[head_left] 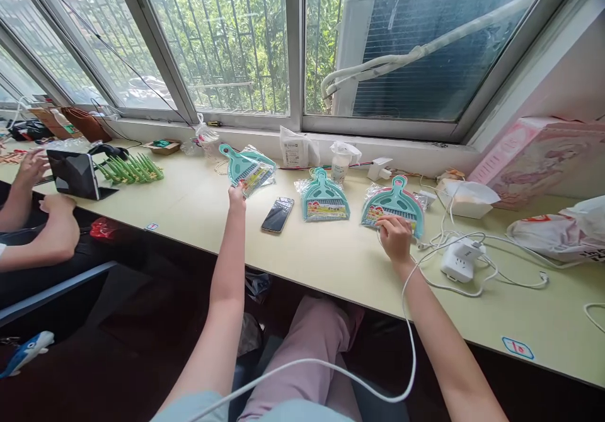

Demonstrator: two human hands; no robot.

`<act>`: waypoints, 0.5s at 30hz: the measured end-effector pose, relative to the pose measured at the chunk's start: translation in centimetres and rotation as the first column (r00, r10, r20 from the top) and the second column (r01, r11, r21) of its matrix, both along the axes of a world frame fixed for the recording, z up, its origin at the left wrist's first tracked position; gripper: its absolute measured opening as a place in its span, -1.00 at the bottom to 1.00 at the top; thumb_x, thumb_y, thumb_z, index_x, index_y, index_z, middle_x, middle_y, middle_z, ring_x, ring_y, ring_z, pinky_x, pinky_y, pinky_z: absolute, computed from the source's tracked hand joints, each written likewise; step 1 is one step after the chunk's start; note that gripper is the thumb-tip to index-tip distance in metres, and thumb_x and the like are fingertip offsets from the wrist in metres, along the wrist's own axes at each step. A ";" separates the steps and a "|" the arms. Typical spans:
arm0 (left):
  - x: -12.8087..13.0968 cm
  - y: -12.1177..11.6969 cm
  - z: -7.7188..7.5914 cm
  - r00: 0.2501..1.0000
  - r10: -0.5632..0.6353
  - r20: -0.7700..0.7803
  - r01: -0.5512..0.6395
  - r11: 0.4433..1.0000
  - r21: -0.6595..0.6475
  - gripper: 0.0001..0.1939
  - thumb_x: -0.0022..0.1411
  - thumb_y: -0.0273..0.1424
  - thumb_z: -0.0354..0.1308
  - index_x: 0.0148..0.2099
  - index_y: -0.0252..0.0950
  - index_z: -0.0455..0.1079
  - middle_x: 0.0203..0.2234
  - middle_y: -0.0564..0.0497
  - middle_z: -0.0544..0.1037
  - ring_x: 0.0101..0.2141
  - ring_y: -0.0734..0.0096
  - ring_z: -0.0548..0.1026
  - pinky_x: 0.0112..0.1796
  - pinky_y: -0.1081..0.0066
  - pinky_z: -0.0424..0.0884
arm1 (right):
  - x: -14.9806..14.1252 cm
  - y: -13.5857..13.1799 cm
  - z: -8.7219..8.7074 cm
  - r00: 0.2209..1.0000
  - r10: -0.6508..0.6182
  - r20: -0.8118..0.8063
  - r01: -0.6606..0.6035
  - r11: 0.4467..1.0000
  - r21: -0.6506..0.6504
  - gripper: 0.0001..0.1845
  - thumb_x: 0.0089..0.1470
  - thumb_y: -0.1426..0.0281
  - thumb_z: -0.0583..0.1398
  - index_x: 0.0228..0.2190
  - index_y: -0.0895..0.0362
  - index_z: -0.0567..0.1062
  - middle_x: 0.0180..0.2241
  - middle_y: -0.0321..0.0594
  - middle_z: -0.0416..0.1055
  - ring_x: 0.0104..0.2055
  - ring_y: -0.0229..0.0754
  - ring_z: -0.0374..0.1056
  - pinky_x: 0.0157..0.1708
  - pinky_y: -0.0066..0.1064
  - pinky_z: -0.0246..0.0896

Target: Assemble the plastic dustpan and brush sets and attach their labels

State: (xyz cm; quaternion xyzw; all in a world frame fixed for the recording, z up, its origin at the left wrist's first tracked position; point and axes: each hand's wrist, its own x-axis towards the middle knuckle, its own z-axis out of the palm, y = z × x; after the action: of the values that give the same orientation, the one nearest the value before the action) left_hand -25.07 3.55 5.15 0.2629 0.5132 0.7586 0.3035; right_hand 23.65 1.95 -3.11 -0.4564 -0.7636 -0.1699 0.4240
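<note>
Three teal mini dustpan-and-brush sets in clear plastic with printed labels show on the table. My left hand is closed on the lower edge of the left dustpan set, which is tilted with its handle toward the upper left. The middle dustpan set lies untouched, handle toward the window. At the right dustpan set, my right hand has its fingers curled and pressed together on the lower edge; the fingertips are partly hidden. Between my left hand and the middle set lies a black phone.
White cables and a power strip lie right of my right hand; one cable loops over my forearm. A cup and white packet stand by the sill. At left, another person's hands are near a tablet and green stalks.
</note>
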 end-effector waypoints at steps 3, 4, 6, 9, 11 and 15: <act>4.2 -0.6 0.1 0.998 -0.016 0.061 0.014 1.000 0.028 -0.64 0.33 -0.52 -0.02 0.14 -0.19 0.16 0.06 -0.11 0.47 -0.07 0.37 0.54 -0.08 0.30 0.49 | -0.8 -0.6 -0.1 1.000 0.029 0.006 -0.029 0.999 -0.030 -0.72 0.14 0.56 0.07 -0.33 0.06 0.55 -0.21 -0.22 0.56 -0.08 -0.08 0.38 -0.03 -0.24 0.14; 6.2 -0.6 -0.2 0.995 -0.077 0.058 0.073 0.995 0.066 -0.60 0.31 -0.52 0.01 0.16 -0.16 0.14 0.06 -0.09 0.47 -0.05 0.37 0.53 -0.07 0.32 0.48 | -1.4 -0.8 0.0 0.999 0.034 0.004 -0.034 0.999 -0.038 -0.71 0.15 0.55 0.06 -0.27 0.06 0.55 -0.15 -0.20 0.54 -0.04 -0.07 0.37 -0.01 -0.22 0.14; 10.8 -0.3 -1.2 0.979 -0.201 0.031 0.194 0.970 0.149 -0.52 0.26 -0.49 0.07 0.20 -0.14 0.13 0.06 -0.06 0.47 -0.01 0.35 0.50 -0.02 0.31 0.46 | -2.9 -1.1 0.6 0.999 0.045 0.000 -0.045 0.998 -0.053 -0.67 0.17 0.53 0.05 -0.14 0.04 0.52 -0.03 -0.15 0.48 0.05 -0.04 0.33 0.04 -0.18 0.14; 17.6 0.6 -3.0 0.929 -0.366 -0.050 0.368 0.907 0.205 -0.45 0.19 -0.43 0.13 0.22 -0.13 0.16 0.05 -0.05 0.46 0.04 0.32 0.46 0.06 0.29 0.38 | -6.2 -1.2 1.8 0.995 0.089 -0.042 -0.091 0.995 -0.049 -0.61 0.22 0.46 0.02 0.03 0.02 0.42 0.11 -0.09 0.36 0.18 -0.02 0.22 0.13 -0.12 0.08; 20.9 1.2 -3.9 0.897 -0.437 -0.067 0.442 0.882 0.163 -0.43 0.14 -0.41 0.15 0.21 -0.13 0.19 0.04 -0.04 0.46 0.07 0.28 0.42 0.09 0.26 0.33 | -8.5 -0.9 2.4 0.985 0.143 -0.096 -0.148 0.988 -0.042 -0.58 0.25 0.43 -0.01 0.10 0.00 0.36 0.13 -0.09 0.33 0.21 -0.03 0.19 0.16 -0.10 0.05; 23.5 1.4 -4.8 0.826 -0.558 -0.078 0.563 0.818 0.116 -0.41 0.10 -0.36 0.16 0.21 -0.12 0.20 0.05 -0.03 0.44 0.11 0.20 0.36 0.14 0.18 0.26 | -11.1 0.2 2.3 0.950 0.188 -0.250 -0.210 0.976 -0.065 -0.65 0.29 0.37 -0.04 -0.02 -0.01 0.45 0.00 -0.11 0.45 0.09 -0.02 0.30 0.08 -0.10 0.11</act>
State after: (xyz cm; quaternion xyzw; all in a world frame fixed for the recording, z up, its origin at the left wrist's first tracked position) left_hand -1.60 4.95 0.39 0.4371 0.3674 0.6630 0.4842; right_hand 12.56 2.10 -0.78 -0.4133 -0.7550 -0.0343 0.5079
